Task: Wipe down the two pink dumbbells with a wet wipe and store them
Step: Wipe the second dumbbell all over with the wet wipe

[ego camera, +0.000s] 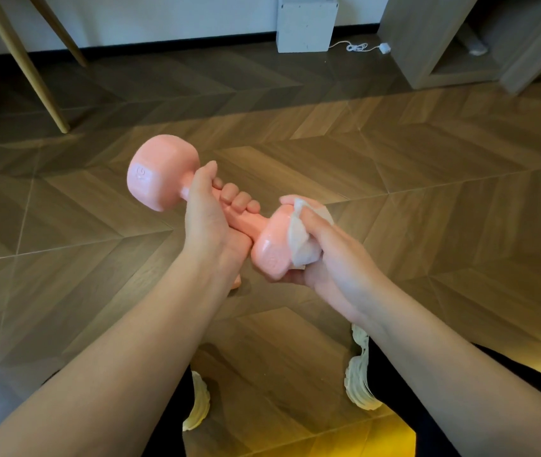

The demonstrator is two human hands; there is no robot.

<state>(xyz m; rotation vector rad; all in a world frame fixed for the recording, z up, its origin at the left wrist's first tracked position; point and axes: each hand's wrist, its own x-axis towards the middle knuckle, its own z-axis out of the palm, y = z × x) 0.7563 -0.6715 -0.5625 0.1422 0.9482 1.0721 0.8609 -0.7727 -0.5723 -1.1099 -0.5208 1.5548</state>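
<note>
While your left hand (206, 222) wraps the dumbbell (160, 176) handle, held mid-air above the floor (427, 159), your right hand (338, 262) clamps the wipe (298, 245) on its 4 o'clock head. Rigid, likely heavy, glossy; wet coating may slip. Grip at the handle.

Chevron floor (427, 166), white box (305, 23) — wooden legs (31, 67)

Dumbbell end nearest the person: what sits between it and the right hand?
In the head view, a crumpled wet wipe lies between the right hand and that end of the pink dumbbell, pressed against it.
</note>
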